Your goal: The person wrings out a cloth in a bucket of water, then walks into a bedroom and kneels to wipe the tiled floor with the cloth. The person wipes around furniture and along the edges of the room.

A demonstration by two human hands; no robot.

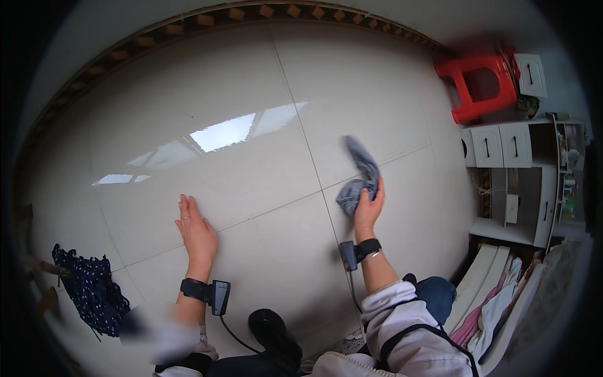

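My right hand grips a crumpled grey-blue cloth. One end of it hangs loose past my fingers, twisted and slightly blurred, above the pale tiled floor. My left hand holds nothing; its fingers are stretched out and a ring sits on one of them. It is over the tiles, and I cannot tell whether it touches them. Each wrist wears a black strap with a small grey cabled device, the left device and the right device.
A navy dotted cloth hangs at the lower left by a wooden piece. To the right stand a red plastic stool and a white desk with drawers. Folded fabrics lie lower right. My black shoe rests below.
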